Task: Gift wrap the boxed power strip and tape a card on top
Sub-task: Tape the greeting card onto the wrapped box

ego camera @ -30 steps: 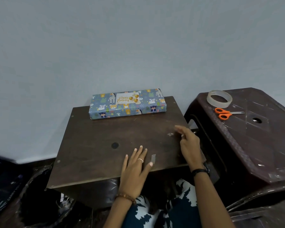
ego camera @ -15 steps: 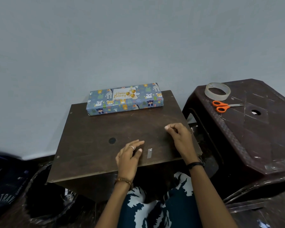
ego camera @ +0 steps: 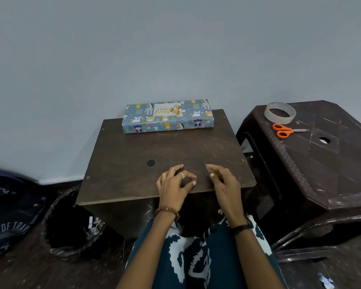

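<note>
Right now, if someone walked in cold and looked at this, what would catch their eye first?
Probably the wrapped gift box in animal-print paper, lying at the far edge of the small brown table against the wall, with a Happy Birthday card on top. Next, the orange-handled scissors and the clear tape roll on the dark plastic stool to the right. Nearer, the left hand and right hand hover over the table's front edge.

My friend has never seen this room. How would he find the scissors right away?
Look for the big dark plastic stool on the right, next to the small brown table. At its far end lie two things: a clear ring of tape and, just in front of it, the scissors. The scissors are the only thing with bright orange handles.
</note>
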`<state>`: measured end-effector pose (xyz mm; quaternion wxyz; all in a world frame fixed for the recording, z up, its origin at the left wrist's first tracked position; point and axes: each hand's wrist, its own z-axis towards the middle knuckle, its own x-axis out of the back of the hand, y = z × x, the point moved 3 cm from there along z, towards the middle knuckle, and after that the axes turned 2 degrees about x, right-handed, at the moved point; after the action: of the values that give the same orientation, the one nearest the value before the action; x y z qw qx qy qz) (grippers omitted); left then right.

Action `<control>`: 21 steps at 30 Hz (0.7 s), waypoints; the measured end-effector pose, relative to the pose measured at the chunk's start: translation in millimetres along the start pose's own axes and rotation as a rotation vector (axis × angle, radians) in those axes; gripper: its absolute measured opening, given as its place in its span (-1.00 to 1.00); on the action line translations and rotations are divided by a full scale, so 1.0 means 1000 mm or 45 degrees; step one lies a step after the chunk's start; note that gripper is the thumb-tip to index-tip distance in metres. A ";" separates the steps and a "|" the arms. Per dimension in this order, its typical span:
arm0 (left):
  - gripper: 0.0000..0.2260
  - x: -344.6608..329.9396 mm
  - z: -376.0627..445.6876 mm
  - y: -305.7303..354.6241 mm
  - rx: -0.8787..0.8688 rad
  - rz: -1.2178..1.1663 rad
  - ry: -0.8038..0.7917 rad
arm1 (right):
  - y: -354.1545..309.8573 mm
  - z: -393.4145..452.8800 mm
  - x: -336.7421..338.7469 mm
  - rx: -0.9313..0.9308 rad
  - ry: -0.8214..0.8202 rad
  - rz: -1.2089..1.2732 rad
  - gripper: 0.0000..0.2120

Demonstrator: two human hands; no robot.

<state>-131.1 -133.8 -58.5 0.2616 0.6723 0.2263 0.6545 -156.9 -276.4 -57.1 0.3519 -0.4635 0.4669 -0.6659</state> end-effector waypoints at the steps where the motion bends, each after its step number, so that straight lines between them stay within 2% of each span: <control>1: -0.90 0.000 0.001 0.000 0.028 -0.039 0.037 | 0.000 -0.002 -0.001 -0.012 0.018 0.034 -0.71; 2: -0.91 0.001 0.003 0.000 0.072 -0.128 0.082 | -0.001 -0.004 -0.001 -0.031 0.033 0.078 -0.68; 5: -0.85 0.009 0.009 -0.003 0.276 -0.778 0.171 | -0.001 -0.005 -0.002 -0.087 0.070 0.203 -0.63; 6: -0.82 0.010 0.010 -0.004 0.315 -0.884 0.166 | -0.001 -0.005 -0.001 -0.103 0.078 0.224 -0.63; 8: -0.81 0.011 0.012 -0.004 0.282 -0.739 0.144 | 0.000 -0.005 0.001 -0.124 0.107 0.225 -0.65; 11: -0.81 0.013 0.016 -0.008 0.150 -0.319 0.103 | 0.000 -0.004 0.004 -0.110 0.140 0.113 -0.72; 13: -0.67 0.015 0.021 -0.014 0.095 -0.019 -0.033 | -0.002 -0.002 0.003 -0.053 0.102 -0.019 -0.69; 15: -0.46 0.015 0.023 -0.016 0.043 0.231 -0.268 | -0.004 0.003 -0.002 0.049 -0.021 -0.207 -0.56; 17: -0.29 0.012 0.023 -0.016 -0.002 0.341 -0.438 | -0.008 0.008 -0.011 0.134 -0.146 -0.399 -0.43; 19: -0.18 0.011 0.024 -0.017 -0.021 0.385 -0.525 | -0.011 0.012 -0.020 0.231 -0.215 -0.532 -0.39; 21: -0.13 0.012 0.026 -0.019 -0.030 0.403 -0.546 | -0.013 0.014 -0.026 0.241 -0.263 -0.422 -0.45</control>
<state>-104.2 -112.9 -61.6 0.2058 0.8197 0.0503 0.5322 -136.2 -253.3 -50.4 0.3256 -0.5646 0.2812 -0.7044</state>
